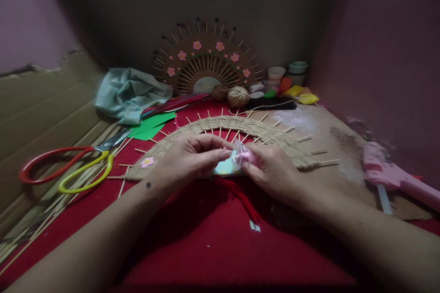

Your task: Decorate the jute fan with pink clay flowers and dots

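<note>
Both my hands meet over a half-round woven twine fan (pixel 275 139) with wooden sticks poking from its rim, lying on red cloth. My left hand (pixel 190 155) pinches the edge of a small clear plastic bag (pixel 237 155) with pink bits inside. My right hand (pixel 271 169) grips the same bag from the other side. One pink flower (pixel 147 162) sits on the fan's left end. A pale round piece (pixel 223 168) shows beneath my fingers.
A finished fan with pink flowers (pixel 206 62) stands at the back wall. Twine balls (pixel 238 96), small jars (pixel 276 73) and coloured clay lie behind. Scissors (pixel 68 169) and loose sticks lie left, a pink glue gun (pixel 395 176) right, a teal cloth (pixel 129 91) back left.
</note>
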Demonstrator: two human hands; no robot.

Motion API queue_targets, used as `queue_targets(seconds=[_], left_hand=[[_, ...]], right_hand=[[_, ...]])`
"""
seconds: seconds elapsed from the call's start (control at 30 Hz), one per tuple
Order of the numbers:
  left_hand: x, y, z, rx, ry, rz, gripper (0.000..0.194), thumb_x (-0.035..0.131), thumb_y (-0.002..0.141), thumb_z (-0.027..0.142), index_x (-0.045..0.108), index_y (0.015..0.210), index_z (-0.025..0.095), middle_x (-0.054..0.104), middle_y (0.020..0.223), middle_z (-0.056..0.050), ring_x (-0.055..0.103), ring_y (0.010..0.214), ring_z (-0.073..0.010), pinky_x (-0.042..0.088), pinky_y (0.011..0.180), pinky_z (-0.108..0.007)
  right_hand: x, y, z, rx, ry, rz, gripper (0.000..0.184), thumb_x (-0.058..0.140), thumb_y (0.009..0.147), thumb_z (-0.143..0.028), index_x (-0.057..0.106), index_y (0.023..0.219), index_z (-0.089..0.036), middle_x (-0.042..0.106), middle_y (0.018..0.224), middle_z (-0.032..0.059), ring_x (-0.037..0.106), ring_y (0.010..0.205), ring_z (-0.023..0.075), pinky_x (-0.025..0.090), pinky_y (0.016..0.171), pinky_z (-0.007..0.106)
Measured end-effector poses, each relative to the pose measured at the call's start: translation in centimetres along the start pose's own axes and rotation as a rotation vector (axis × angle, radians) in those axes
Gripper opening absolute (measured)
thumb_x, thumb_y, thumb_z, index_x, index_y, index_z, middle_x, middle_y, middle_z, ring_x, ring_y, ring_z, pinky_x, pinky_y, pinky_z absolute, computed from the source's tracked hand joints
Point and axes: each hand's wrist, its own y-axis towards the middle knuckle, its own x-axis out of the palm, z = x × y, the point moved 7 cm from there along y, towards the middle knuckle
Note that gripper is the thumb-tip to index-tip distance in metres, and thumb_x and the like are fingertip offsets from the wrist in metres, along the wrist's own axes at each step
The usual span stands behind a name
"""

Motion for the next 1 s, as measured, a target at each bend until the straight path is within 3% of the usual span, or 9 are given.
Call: queue_targets(seconds=[0.17, 0.33, 0.6, 0.7, 0.83, 0.9, 1.0], left_hand=[[0.9, -0.5, 1.7, 0.249, 0.276, 0.008, 0.015, 0.065, 0.081, 0.028, 0.073, 0.09, 0.018, 0.074, 0.085, -0.002, 0.065, 0.074, -0.0129, 0.051, 0.064, -0.021], [1.7, -1.2, 2.8, 0.5, 0.567, 0.02, 0.012, 0.061, 0.084, 0.02, 0.071, 0.092, 0.019, 0.074, 0.087, -0.001, 0.067, 0.076, -0.0114, 0.051, 0.073, -0.021], [2.3, -1.6, 2.8, 0.592, 0.645, 0.074, 0.009, 0.06, 0.084, 0.017, 0.069, 0.086, 0.017, 0.072, 0.08, 0.0, 0.064, 0.071, -0.0094, 0.048, 0.067, -0.018], [1.6, -1.5, 2.7, 0.459, 0.515, 0.085, 0.009, 0.061, 0.083, 0.021, 0.069, 0.079, 0.018, 0.07, 0.074, 0.0, 0.061, 0.066, -0.0097, 0.047, 0.061, -0.019], [-0.8, -1.0, 1.9, 0.158, 0.013, 0.122, 0.011, 0.068, 0.077, 0.027, 0.068, 0.072, 0.018, 0.056, 0.052, 0.004, 0.047, 0.045, -0.0067, 0.036, 0.043, -0.019], [-1.7, -0.7, 1.7, 0.132, -0.176, 0.145, 0.007, 0.07, 0.074, 0.024, 0.068, 0.071, 0.018, 0.054, 0.051, 0.004, 0.045, 0.044, -0.0062, 0.035, 0.042, -0.019], [-2.0, -0.2, 1.2, 0.119, -0.266, 0.101, 0.002, 0.072, 0.071, 0.018, 0.07, 0.07, 0.017, 0.059, 0.055, 0.002, 0.051, 0.047, -0.0075, 0.038, 0.046, -0.02]], right_hand=[[0.1, -0.1, -0.1, 0.003, -0.026, -0.009, 0.018, 0.049, 0.082, -0.027, 0.06, 0.07, -0.019, 0.056, 0.059, 0.0012, 0.043, 0.053, 0.011, 0.029, 0.053, 0.026], [0.2, -0.1, -0.1, 0.001, -0.037, -0.022, 0.015, 0.05, 0.08, -0.025, 0.061, 0.072, -0.019, 0.061, 0.064, 0.0032, 0.046, 0.057, 0.0126, 0.03, 0.055, 0.027], [0.5, -0.2, -0.4, -0.022, -0.018, -0.054, 0.013, 0.052, 0.082, -0.025, 0.061, 0.077, -0.018, 0.065, 0.071, 0.0039, 0.051, 0.061, 0.0134, 0.033, 0.058, 0.026], [0.4, -0.1, -0.3, -0.024, -0.007, -0.033, 0.014, 0.051, 0.082, -0.025, 0.06, 0.074, -0.018, 0.062, 0.066, 0.0027, 0.048, 0.057, 0.0121, 0.032, 0.056, 0.025], [0.2, 0.0, 0.0, 0.008, -0.021, -0.016, 0.02, 0.047, 0.084, -0.028, 0.056, 0.068, -0.018, 0.059, 0.063, 0.0029, 0.043, 0.054, 0.0115, 0.029, 0.054, 0.026], [0.2, 0.1, 0.1, 0.012, -0.02, -0.019, 0.021, 0.046, 0.084, -0.029, 0.053, 0.067, -0.019, 0.058, 0.062, 0.0031, 0.042, 0.054, 0.0116, 0.029, 0.054, 0.027], [0.2, 0.1, 0.0, 0.01, -0.009, -0.023, 0.02, 0.046, 0.083, -0.029, 0.05, 0.066, -0.019, 0.056, 0.061, 0.0026, 0.042, 0.054, 0.0114, 0.028, 0.054, 0.027]])
